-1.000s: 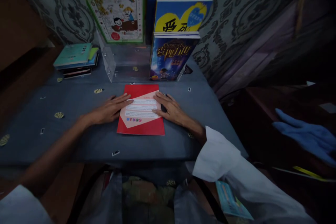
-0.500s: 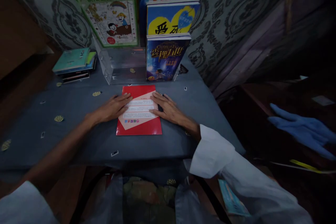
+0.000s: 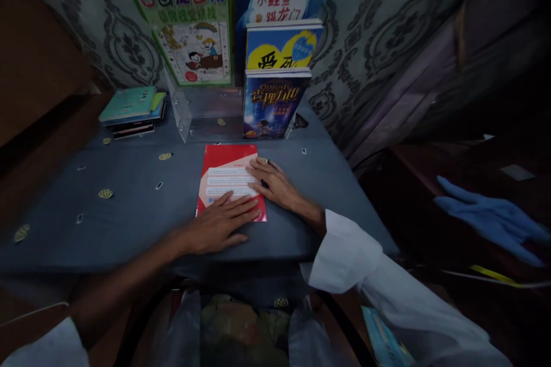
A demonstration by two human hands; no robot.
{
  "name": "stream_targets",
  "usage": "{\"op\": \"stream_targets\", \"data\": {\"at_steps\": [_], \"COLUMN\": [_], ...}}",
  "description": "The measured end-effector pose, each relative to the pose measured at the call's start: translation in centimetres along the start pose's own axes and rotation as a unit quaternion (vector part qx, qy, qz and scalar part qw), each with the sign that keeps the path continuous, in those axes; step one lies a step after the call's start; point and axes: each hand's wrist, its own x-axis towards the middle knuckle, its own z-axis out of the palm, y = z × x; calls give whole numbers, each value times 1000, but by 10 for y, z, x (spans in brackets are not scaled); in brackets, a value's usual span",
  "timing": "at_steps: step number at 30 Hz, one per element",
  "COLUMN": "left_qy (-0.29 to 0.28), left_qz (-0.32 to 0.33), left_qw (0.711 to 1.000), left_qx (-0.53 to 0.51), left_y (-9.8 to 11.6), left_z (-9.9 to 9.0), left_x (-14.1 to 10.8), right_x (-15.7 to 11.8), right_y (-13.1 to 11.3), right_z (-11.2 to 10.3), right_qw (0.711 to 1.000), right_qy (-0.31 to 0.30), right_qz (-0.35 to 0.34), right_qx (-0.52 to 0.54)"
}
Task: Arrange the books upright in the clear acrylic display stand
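Observation:
A thin red book [image 3: 215,155] with a pale printed panel lies flat on the cloth-covered table. Across its near edge rests my left hand [image 3: 221,222], palm down with the fingers spread, hiding part of the lower text. My right hand [image 3: 275,182] lies on the book's right edge, fingers stretched over the panel. Something small and dark shows by that hand's fingers, too unclear to name. Neither hand grips anything.
Beyond the book, a clear acrylic stand [image 3: 183,117] holds a green picture book [image 3: 193,17], a dark blue book [image 3: 273,106] and others. A small stack of books [image 3: 129,106] sits at the left. Off to the right lies a blue glove [image 3: 486,212].
My left hand has slid from the book's left side to its near edge, toward me and right. My right hand stays at the right edge. The view has shifted slightly.

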Motion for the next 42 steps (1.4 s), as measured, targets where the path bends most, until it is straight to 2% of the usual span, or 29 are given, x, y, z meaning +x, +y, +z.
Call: {"op": "stream_targets", "data": {"at_steps": [3,6,9,14,19,22,25,28,31,34,39,42], "left_qy": [23,69,101,61,27,17,-1,0,62,177,346,412], "left_qz": [-4,-68,-131,-119,-83,-86,-81,-65,-74,-119,-187,-204], "left_qw": [999,995,986,990,996,995,997,998,994,971,888,843], "left_qx": [-41,-36,7,44,36,39,20,-16,-55,-106,-239,-279], "left_y": [-2,-13,-21,-7,14,26,38,46,43,28,0,-4], "left_z": [-10,-18,-17,-3,24,31,14,-19,-50,-72,-89,-92], "left_x": [4,-5,-19,-45,-70,-80,-86,-92,-95,-88,-59,-45], "right_x": [-10,-22,-36,-72,-110,-122,-127,-122,-109,-89,-52,-36], "right_y": [-6,-12,-20,-35,-51,-59,-62,-59,-57,-61,-72,-79], "right_z": [0,-2,-6,-10,-14,-15,-12,-14,-26,-43,-60,-64], "right_qw": [1000,999,998,994,985,985,989,991,986,973,954,949], "right_qy": [-3,-16,-31,-55,-101,-114,-93,-65,-3,76,182,212], "right_qz": [-21,-36,-50,-84,-131,-128,-110,-99,-93,-61,31,18], "right_qx": [8,22,32,34,40,36,36,68,137,207,237,234]}}
